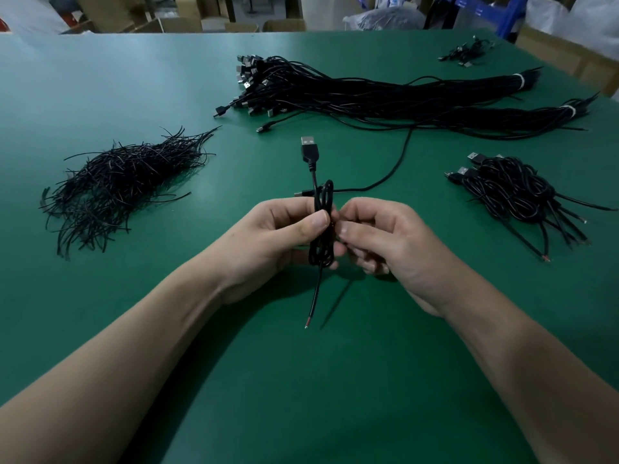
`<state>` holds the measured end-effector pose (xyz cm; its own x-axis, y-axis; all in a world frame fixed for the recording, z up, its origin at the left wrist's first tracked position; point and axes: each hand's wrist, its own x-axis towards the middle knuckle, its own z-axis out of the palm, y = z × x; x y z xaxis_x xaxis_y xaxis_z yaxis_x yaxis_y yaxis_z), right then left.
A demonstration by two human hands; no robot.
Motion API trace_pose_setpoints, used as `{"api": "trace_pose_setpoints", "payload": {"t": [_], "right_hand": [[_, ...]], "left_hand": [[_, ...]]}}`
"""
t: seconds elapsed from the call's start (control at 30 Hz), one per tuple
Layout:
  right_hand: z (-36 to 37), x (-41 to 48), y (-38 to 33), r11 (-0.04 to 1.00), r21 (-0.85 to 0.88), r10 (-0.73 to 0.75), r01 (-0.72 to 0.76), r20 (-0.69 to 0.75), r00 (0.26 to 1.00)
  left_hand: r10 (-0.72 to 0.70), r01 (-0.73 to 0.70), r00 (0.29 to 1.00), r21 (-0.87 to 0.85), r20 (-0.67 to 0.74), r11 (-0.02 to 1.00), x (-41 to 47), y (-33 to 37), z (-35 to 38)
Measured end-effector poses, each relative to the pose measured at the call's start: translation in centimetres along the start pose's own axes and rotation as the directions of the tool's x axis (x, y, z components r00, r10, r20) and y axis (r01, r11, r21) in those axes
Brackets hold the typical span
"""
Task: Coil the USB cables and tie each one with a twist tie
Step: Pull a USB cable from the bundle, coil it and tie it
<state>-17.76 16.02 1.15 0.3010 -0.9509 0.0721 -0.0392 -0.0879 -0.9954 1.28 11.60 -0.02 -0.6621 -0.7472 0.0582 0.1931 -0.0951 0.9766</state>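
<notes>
The coiled USB cable [322, 226] is a thin black lead folded into a narrow, long hank. It is held upright in the air above the green table [301, 380], between the two hands. Its USB-A plug [308, 149] stands up out of the top, and a bare-wire tail [311, 303] with a reddish tip hangs below. It looks light and limp, with some spring in it, so the loops would likely fan open if released. The best hold is probably a firm pinch across the waist of the hank, where a tie would go, not at the plug or the tail. The left hand [284, 236] grips it there, thumb pressed flat over the strands against the curled fingers behind. The right hand [378, 239] is curled, its thumb and forefinger closed against the hank's right side. Whether a twist tie sits between them is hidden. A loose cable [398, 159] lies on the table behind the hands. To the left lies a heap of black twist ties [124, 182], to the right a pile of finished coils [512, 192]. Farther back are long banded bundles of straight cables [368, 95].
</notes>
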Motion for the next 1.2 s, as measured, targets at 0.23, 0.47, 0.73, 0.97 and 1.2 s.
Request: {"api": "trace_pose_setpoints", "payload": {"t": [0.23,0.47,0.73,0.97,1.2], "right_hand": [[-0.2,-0.2,0.1,0.998,0.058,-0.01,0.007,0.049,0.999],[-0.5,-0.2,0.2,0.996,0.083,0.022,-0.026,0.055,0.998],[-0.7,-0.1,0.4,0.993,0.071,0.089,-0.091,0.023,0.996],[-0.6,0.2,1.2,0.997,-0.052,0.055,-0.061,-0.104,0.993],[0.0,0.4,1.9,0.927,-0.372,-0.054,-0.035,-0.227,0.972]], "left_hand": [[0.013,-0.006,0.997,-0.082,0.078,0.997,-0.2,0.3,-0.4],[0.079,-0.08,0.995,0.016,0.055,0.997,-0.2,0.1,-0.2],[0.114,-0.099,0.992,0.216,-0.059,0.971,0.1,-0.2,-0.5],[0.172,-0.103,0.971,0.357,-0.166,0.928,0.3,-0.7,0.2],[0.211,-0.077,0.95,0.484,-0.229,0.872,0.5,-1.1,0.0]]}}
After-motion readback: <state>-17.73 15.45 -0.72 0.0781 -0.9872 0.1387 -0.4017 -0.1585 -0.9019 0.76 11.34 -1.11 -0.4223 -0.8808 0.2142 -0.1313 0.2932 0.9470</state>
